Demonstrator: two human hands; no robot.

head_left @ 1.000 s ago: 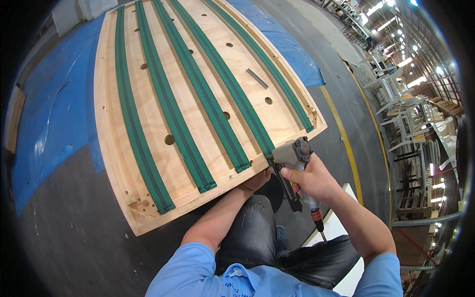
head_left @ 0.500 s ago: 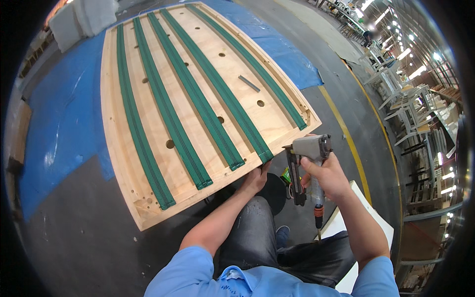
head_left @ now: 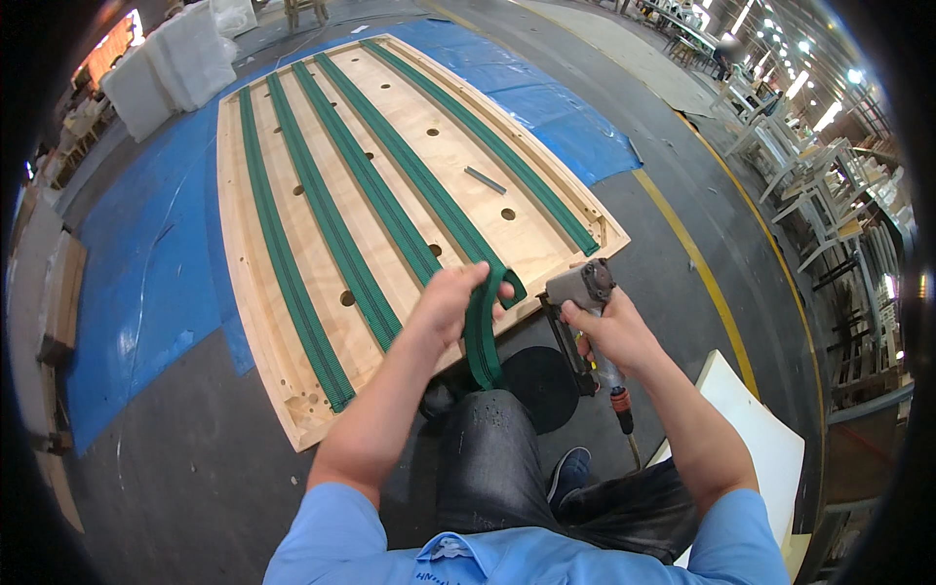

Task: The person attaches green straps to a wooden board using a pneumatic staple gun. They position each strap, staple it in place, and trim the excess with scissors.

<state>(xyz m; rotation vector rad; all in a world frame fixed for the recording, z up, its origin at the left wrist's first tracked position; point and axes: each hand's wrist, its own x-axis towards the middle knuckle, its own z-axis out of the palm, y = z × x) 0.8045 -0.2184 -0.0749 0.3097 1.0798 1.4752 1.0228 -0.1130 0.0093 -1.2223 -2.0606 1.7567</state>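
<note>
A wooden frame [head_left: 302, 414] with a plywood panel lies before me, and several strips of green webbing run lengthwise across it. My left hand [head_left: 456, 300] grips the loose end of a green webbing strap [head_left: 480, 336] above the near edge of the frame. The strap loops up over the fingers and hangs down toward my knee. In my right hand [head_left: 616, 331] is a pneumatic staple gun [head_left: 582, 285], held by its handle just off the frame's near right corner. An air hose fitting [head_left: 622, 408] hangs from the handle's bottom.
A strip of staples [head_left: 485, 180] lies on the panel. Blue sheeting [head_left: 146, 283] spreads beneath the frame. Beside my legs are a round black disc [head_left: 546, 390] and a white board [head_left: 746, 419]. White chairs [head_left: 829, 210] stand at the right, wrapped bundles [head_left: 171, 68] at the far left.
My left hand has come up from under the frame's near edge and now holds the webbing strap raised. The staple gun has shifted slightly left. The view has tilted a little.
</note>
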